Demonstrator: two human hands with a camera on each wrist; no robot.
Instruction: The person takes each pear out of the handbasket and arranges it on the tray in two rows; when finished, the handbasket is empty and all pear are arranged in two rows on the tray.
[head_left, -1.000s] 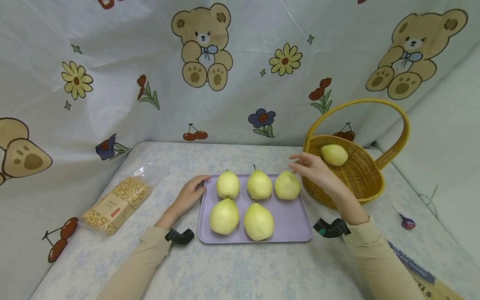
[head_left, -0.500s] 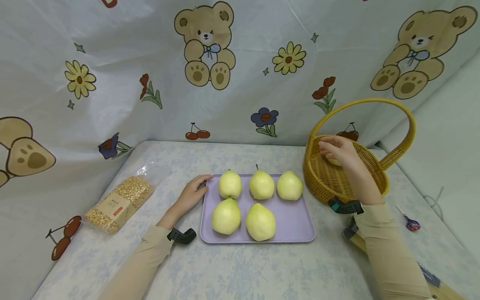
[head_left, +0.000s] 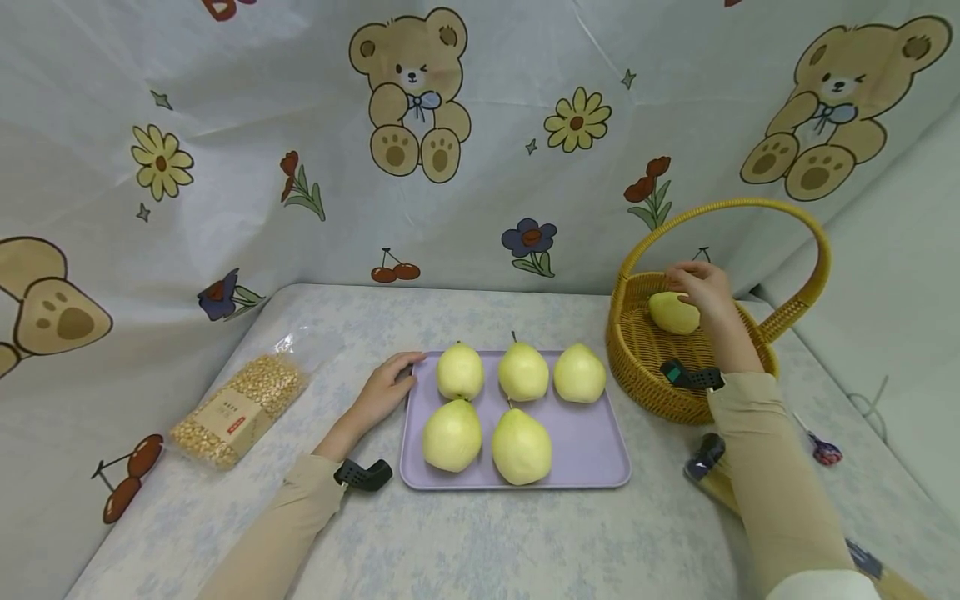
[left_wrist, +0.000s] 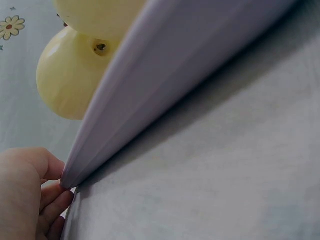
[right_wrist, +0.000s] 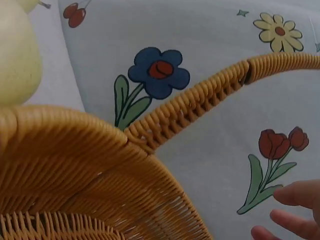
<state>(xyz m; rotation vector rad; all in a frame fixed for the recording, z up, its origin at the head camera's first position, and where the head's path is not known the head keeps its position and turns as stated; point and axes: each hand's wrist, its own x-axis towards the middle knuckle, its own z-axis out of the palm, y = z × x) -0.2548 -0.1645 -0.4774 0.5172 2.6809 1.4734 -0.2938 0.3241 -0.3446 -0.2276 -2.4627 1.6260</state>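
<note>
My left hand (head_left: 384,387) is at the far left corner of a lilac tray (head_left: 585,442), and the left wrist view shows its thumb and bent fingers holding the corner. Several pale yellow-green pears (head_left: 522,447) stand on the tray. Over a yellow wicker basket (head_left: 633,362) on the right is my right hand (head_left: 708,292), its fingers loosely bent with nothing visible between them. One pear (head_left: 670,313) lies in the basket beside and below these fingers, partly covered by them. In the right wrist view, the fingertips (right_wrist: 295,192) appear beyond the basket's rim.
A clear bag of corn kernels (head_left: 240,408) lies on the left. The basket's tall handle (head_left: 821,250) arches over its right side. A lollipop (head_left: 825,451) is right of the right sleeve, which partly covers a long tan-and-dark item (head_left: 708,475). A printed cloth (head_left: 480,167) hangs behind.
My right hand has moved right from the tray's far right corner to above the basket, first covering the pear there, now exposing most of it. The left hand keeps its place on the tray.
</note>
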